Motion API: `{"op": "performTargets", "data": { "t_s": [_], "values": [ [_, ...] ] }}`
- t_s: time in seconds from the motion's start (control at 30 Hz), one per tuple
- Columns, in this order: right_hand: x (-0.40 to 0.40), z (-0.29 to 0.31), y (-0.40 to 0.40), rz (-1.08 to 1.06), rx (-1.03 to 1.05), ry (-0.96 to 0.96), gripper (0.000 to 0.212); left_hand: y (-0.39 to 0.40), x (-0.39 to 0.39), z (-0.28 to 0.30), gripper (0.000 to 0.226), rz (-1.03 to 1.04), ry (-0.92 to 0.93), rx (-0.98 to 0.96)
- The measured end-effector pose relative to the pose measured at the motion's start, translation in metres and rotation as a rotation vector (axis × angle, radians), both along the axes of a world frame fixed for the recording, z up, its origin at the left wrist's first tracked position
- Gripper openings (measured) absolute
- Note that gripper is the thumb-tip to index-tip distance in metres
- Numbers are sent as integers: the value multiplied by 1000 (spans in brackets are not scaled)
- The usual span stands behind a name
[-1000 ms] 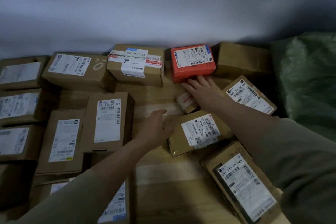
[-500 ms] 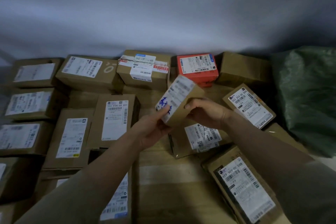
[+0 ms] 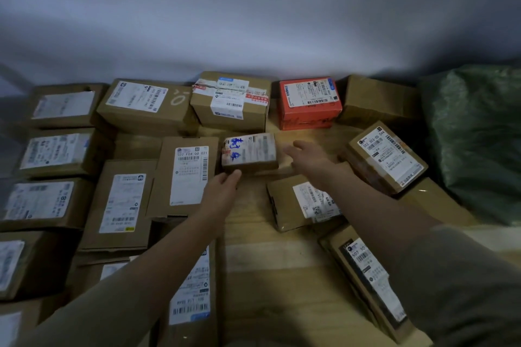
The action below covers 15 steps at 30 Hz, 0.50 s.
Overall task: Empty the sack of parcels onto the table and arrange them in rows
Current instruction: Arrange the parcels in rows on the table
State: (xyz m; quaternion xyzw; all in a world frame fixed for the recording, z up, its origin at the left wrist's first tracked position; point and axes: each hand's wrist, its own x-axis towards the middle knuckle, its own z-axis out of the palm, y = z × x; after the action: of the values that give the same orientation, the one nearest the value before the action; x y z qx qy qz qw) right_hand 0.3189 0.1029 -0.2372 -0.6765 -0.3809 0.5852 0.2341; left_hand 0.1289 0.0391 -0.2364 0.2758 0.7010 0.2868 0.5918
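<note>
A small brown parcel with blue handwriting [image 3: 249,153] lies flat on the wooden table [image 3: 282,276], right of a tall labelled parcel [image 3: 189,175] and in front of the red parcel [image 3: 308,103]. The fingertips of my left hand [image 3: 222,186] touch its near left corner. My right hand [image 3: 307,155] hovers just right of it with fingers spread, holding nothing. The green sack [image 3: 476,135] slumps at the far right. Several brown parcels fill the left side in rows.
Loose parcels lie askew on the right: one under my right forearm [image 3: 298,203], one near the sack [image 3: 386,158], one at the lower right [image 3: 366,284]. A grey wall stands behind the back row. Bare wood shows between my arms.
Both hands lifted the small parcel from the right pile, turned it in the air, and set it down beside the tall parcel. My right hand has let go.
</note>
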Motion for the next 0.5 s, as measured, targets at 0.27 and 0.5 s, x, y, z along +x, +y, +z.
{"op": "performTargets", "data": {
  "t_s": [0.27,0.5],
  "values": [
    [58,-14,-49,366,86,-1053,56,-27,22,-7,65,-255,10,-39],
    [60,-12,-60,343,-157,-1077,79,-35,36,-9,50,-282,-18,-55]
  ]
}}
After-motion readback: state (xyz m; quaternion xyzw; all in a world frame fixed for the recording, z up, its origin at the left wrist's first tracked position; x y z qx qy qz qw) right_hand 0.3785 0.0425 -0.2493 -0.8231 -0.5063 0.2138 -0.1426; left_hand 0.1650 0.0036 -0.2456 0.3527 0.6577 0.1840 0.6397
